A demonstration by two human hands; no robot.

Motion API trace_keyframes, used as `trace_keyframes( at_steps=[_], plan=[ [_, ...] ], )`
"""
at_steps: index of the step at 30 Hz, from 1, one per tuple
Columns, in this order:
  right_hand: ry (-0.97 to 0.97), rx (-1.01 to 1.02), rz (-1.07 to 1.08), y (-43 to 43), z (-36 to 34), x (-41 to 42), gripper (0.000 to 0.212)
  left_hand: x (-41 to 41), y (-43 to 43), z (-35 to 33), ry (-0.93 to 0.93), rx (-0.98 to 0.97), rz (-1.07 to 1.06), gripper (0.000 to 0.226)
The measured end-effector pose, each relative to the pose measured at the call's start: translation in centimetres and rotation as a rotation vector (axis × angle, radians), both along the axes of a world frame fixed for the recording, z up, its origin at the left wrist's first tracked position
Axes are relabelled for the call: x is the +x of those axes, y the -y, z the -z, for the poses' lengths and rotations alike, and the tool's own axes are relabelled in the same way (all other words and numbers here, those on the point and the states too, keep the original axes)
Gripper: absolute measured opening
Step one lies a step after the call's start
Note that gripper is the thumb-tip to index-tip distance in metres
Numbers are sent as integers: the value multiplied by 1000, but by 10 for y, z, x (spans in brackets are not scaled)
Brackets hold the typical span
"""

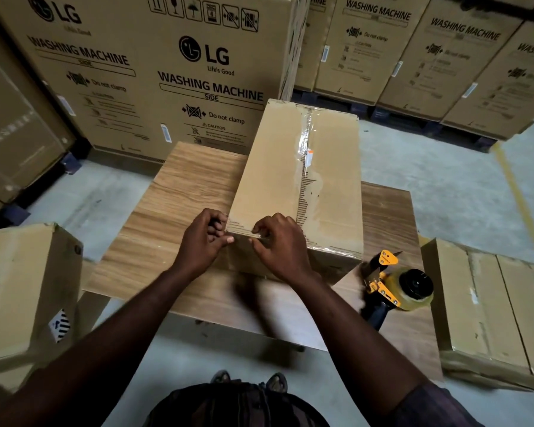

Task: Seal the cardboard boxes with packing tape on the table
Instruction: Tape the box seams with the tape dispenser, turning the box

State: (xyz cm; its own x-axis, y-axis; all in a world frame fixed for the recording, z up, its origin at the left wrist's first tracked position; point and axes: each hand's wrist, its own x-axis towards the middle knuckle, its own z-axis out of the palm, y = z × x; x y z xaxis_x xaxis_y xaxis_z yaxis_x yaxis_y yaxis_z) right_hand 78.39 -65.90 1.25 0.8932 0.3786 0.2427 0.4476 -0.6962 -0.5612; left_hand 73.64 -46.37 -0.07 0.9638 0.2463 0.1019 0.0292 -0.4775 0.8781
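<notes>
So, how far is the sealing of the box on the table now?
Done: clear tape already runs along the top seam of the box. In hand: the right hand pinches a tape strip at the near top edge; the left hand sits at the corner beside it, hold unclear. The tape dispenser lies aside on the table. Left: finishing this near edge.

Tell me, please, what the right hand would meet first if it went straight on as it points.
Probably the left hand, just beyond the right hand at the near edge of the brown cardboard box.
</notes>
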Motion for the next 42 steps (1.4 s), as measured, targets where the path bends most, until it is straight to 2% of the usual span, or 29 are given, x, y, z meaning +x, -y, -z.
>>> trace_keyframes(
  at_steps=[6,9,11,13,17,18,21,23,26,30,32,35,37,40,42],
  plan=[
    [-44,-28,-9,-24,-15,4,25,-13,35,18,-34,-279,-240,40],
    [-11,-48,18,-35,-13,2,33,-19,42,25,-25,-387,-276,43],
    [54,-115,31,-41,-10,0,43,-23,44,28,-60,-390,-244,47],
    [118,-204,42,-46,-9,-3,48,-25,41,40,-141,-356,-176,50],
    [124,-237,25,-42,-6,-1,38,-28,31,54,-423,-288,-34,43],
    [109,-232,6,-39,-5,-1,36,-30,30,53,-414,-232,-76,45],
    [63,-225,-39,-33,-4,0,37,-32,37,40,-202,-76,-189,65],
    [51,-191,-39,-31,-4,0,37,-30,42,35,-133,-47,-88,81],
    [56,-136,-8,-33,-4,-2,34,-28,47,34,-207,-25,31,98],
    [60,-135,23,-36,-2,-4,35,-26,43,29,-435,68,60,82],
    [61,-139,10,-34,-2,-4,33,-24,42,25,-409,101,-20,76],
    [21,-137,-25,-29,-5,-2,33,-24,44,22,-275,83,-82,86],
    [-8,-131,-35,-28,-7,0,33,-21,42,26,-350,61,21,85],
    [-8,-111,-51,-26,-6,-3,31,-15,30,21,-546,185,118,62],
    [62,-82,-52,-19,-6,-8,25,-9,24,11,-459,224,9,56]
  ],
)
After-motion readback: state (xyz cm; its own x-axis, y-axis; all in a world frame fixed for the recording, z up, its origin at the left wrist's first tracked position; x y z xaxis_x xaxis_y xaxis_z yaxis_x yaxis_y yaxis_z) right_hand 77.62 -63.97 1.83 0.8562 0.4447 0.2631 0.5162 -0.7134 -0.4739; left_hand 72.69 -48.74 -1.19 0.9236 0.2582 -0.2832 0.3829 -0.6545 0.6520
